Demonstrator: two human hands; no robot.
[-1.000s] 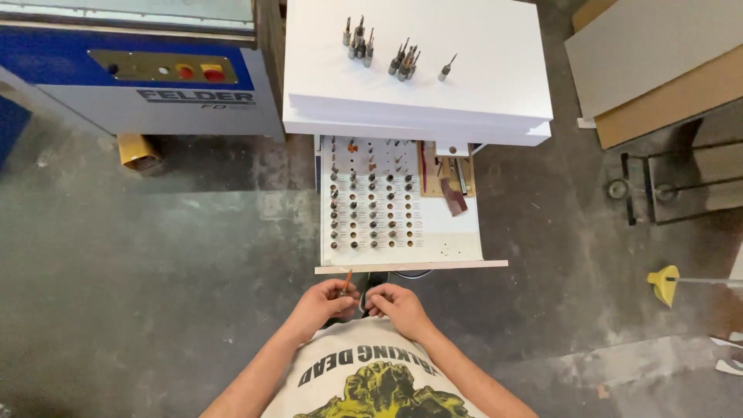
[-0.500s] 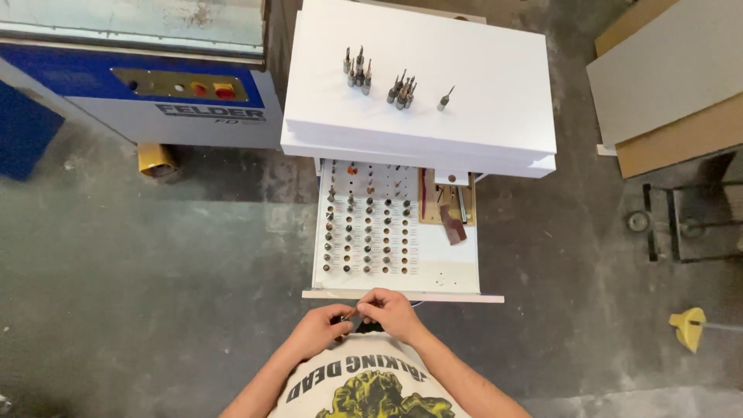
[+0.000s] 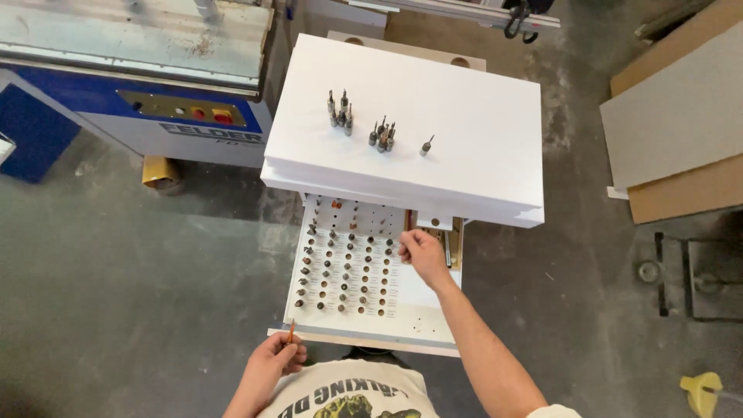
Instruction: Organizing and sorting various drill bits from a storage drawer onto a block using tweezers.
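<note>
Seen from above, a grey concrete floor (image 3: 116,271) fills the view. At ten o'clock stands a blue and grey woodworking machine (image 3: 131,93); at two o'clock, flat boards (image 3: 681,131) lie stacked. In the centre is a white cabinet top (image 3: 464,131), carrying three small groups of upright drill bits (image 3: 340,112) near its eleven o'clock corner. Below it, toward six o'clock, an open white drawer (image 3: 433,310) holds a drilled tray with rows of bits standing in holes (image 3: 344,267). The right hand (image 3: 422,251) reaches into the drawer's one o'clock part, fingers pinched together at the tray's right edge; whether they grip a bit cannot be told. The left hand (image 3: 271,364), at seven o'clock by the drawer's front edge, is closed on a thin orange-tipped bit (image 3: 291,333), pointing up. Held so lightly over bare concrete, this bit could slip and chip; the reaching forearm could also knock upright bits from their holes.
</note>
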